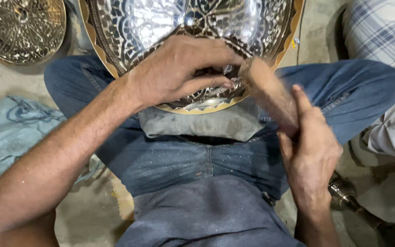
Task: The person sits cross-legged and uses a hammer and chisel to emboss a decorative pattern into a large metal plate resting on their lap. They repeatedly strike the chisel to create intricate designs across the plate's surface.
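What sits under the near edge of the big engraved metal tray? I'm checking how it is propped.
A folded grey cloth lies under the engraved tray rim, on the jeans-clad lap. The left hand covers the rim above it, so the exact contact is hidden.

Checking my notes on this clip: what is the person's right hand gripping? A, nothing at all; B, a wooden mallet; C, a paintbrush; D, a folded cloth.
B: the right hand is closed around the handle of a wooden mallet, motion-blurred, whose head is at the rim of the engraved metal tray, beside the left hand.
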